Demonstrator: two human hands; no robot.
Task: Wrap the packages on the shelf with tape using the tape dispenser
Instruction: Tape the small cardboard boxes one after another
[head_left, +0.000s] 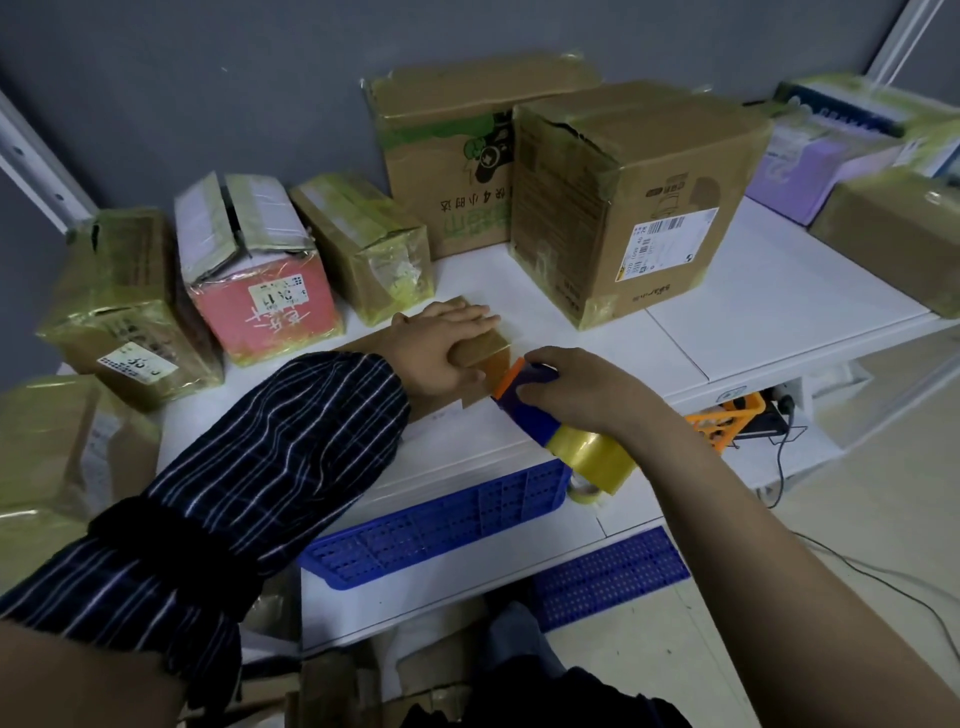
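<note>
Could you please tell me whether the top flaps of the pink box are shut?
Partly open: the pink box shows a dark gap between its two top flaps.

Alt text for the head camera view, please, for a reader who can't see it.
A person's left hand presses flat on a small cardboard box on a white shelf, while the right hand grips a blue-and-orange tape dispenser at one end of the box. Other taped packages stand behind, along a grey wall.
</note>
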